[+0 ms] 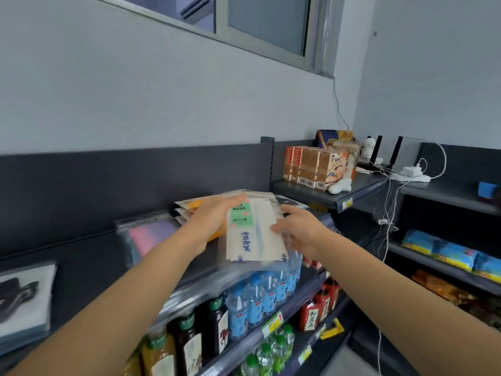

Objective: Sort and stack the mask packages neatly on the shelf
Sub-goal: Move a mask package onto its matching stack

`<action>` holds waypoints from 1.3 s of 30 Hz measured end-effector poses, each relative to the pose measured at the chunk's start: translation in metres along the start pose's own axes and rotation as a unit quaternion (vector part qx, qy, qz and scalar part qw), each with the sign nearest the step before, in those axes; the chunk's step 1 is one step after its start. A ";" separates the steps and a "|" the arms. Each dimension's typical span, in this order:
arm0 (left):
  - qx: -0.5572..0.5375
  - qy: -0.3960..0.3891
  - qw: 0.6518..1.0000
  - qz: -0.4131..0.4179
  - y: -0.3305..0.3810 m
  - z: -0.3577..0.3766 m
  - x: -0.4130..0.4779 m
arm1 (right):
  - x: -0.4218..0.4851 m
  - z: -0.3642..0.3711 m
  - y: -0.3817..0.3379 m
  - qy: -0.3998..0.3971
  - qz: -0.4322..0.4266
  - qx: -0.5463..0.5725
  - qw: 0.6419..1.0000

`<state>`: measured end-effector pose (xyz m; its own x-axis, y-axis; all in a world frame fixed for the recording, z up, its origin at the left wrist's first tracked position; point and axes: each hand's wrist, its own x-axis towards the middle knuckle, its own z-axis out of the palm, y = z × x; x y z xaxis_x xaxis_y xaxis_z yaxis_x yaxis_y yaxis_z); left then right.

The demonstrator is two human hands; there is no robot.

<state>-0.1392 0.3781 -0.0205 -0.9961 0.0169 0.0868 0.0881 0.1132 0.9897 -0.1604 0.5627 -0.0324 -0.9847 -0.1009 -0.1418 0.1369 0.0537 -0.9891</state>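
A thin stack of white-and-green face mask packages (254,232) is held above the dark top shelf (89,256). My left hand (214,215) lies flat against the stack's left side, fingers stretched over its top. My right hand (301,226) grips its right edge. Behind the left hand, a fan of orange-and-white mask packages (189,206) lies on the shelf. A clear bag with pink and purple masks (149,234) rests further left. A white package showing a black mask (24,297) sits at the far left.
Brown snack boxes (311,166) stand on the shelf section to the right, with a white power strip and cables (409,175) beyond. Water bottles (257,297) and dark drink bottles (203,332) fill the shelf below. Blue snack bags (450,253) lie on the right rack.
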 end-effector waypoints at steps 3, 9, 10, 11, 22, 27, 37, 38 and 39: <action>0.003 0.004 1.000 -0.007 -0.008 0.052 0.033 | 0.028 -0.054 0.007 0.029 -0.023 0.005 0.999; 0.028 -0.015 0.998 -0.049 -0.025 0.115 0.085 | 0.078 -0.120 0.009 0.041 -0.013 0.049 0.998; 0.033 -0.016 0.998 -0.055 -0.028 0.120 0.096 | 0.093 -0.126 0.010 0.042 -0.006 0.051 0.998; 0.036 -0.015 0.997 -0.062 -0.030 0.123 0.106 | 0.107 -0.131 0.011 0.045 0.003 0.049 0.998; 0.041 0.035 0.994 -0.096 -0.055 0.109 0.222 | 0.274 -0.115 0.005 0.049 -0.078 -0.146 0.985; 0.001 0.026 0.989 -0.142 -0.051 0.111 0.242 | 0.322 -0.094 0.014 0.024 -0.111 -0.243 0.963; 0.115 0.163 0.977 -0.081 -0.031 0.131 0.237 | 0.336 -0.090 -0.002 -0.038 -0.221 -0.337 0.914; 0.124 0.186 0.972 -0.070 -0.028 0.133 0.232 | 0.334 -0.091 -0.005 -0.049 -0.243 -0.329 0.911; 0.131 0.208 0.968 -0.055 -0.024 0.135 0.227 | 0.330 -0.091 -0.009 -0.060 -0.269 -0.328 0.904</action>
<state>-0.3662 0.5130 -0.0404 -0.9112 -0.4051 0.0746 -0.0748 0.3408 0.9372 -0.4968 0.6189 -0.0671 -0.8658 -0.3918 0.3114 -0.4901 0.5379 -0.6859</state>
